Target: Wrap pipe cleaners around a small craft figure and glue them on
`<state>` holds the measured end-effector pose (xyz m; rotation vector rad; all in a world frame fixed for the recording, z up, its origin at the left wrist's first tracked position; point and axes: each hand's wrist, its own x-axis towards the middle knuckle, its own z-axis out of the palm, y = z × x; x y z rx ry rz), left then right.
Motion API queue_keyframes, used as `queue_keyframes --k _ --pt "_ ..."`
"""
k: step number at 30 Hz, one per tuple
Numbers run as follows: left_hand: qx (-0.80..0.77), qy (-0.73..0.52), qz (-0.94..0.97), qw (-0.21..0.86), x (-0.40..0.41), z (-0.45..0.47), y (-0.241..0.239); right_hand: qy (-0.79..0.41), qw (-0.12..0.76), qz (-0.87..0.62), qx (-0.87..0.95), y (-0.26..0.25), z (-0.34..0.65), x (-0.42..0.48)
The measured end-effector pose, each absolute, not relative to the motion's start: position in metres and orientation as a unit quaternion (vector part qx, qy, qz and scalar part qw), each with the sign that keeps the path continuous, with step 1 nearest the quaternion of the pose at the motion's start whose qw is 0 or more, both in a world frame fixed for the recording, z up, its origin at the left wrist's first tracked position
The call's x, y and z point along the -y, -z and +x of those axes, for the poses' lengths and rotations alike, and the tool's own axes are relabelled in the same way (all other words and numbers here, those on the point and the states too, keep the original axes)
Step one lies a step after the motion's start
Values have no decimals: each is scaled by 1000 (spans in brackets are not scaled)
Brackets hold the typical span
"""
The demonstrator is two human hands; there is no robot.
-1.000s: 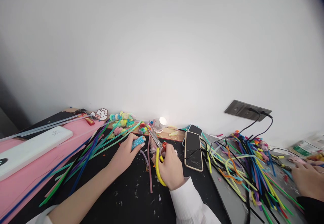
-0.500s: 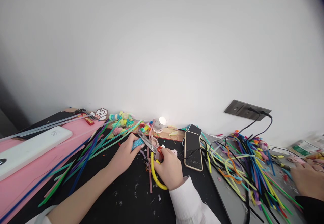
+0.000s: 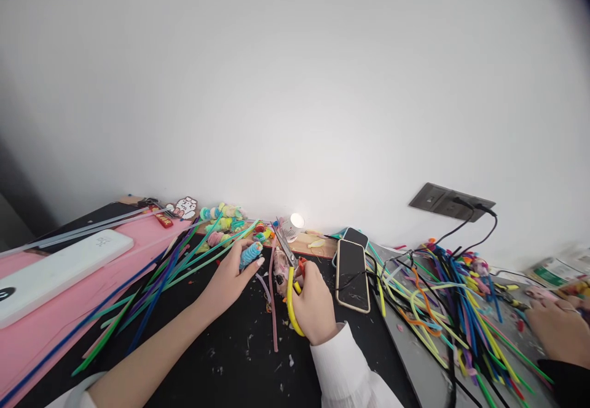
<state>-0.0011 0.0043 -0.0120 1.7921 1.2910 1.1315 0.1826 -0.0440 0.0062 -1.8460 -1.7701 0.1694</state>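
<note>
My left hand (image 3: 235,276) is closed around a light-blue roll of coiled pipe cleaner (image 3: 251,254), its top end showing above the fingers. In my right hand (image 3: 313,303) is a pair of scissors (image 3: 295,300) with a yellow handle; the blades point up and away, apart from the blue roll. Beneath the scissors lies a small pinkish clump (image 3: 279,268), partly hidden. A pink pipe cleaner (image 3: 273,316) stretches along the black mat just left of the scissors. Behind the blade tips stands a white paper cup (image 3: 291,226).
Phones (image 3: 353,276) lie right of my hands. A tangle of pipe cleaners (image 3: 461,309) covers the grey board, beside another person's hand (image 3: 560,328). Leftward are more pipe cleaners (image 3: 170,279), a white power bank (image 3: 64,273) and fluffy rolled pieces (image 3: 221,223). A wall socket (image 3: 452,202) holds plugged cables.
The scissors have moved away from the blue roll, to the right, and their blades now point more upward. My left hand stays nearly in place with the roll, its thumb more extended.
</note>
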Motion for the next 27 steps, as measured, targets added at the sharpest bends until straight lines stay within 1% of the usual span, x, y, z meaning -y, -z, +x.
queue_keyframes --k 5,12,17,23,27 --pt "-462 -447 703 304 -5 0 15 -63 249 -665 702 -2 184 45" --pt "-448 -444 732 258 -8 0 21 -78 207 -668 711 -8 182 47" --pt "-456 -439 737 237 -10 -1 21 -92 208 -676 701 -11 183 46" --pt "-466 -425 748 205 -13 -3 28 -126 230 -674 691 -5 184 43" --pt "-470 -421 749 203 -14 -3 29 -133 233 -680 683 -3 183 42"
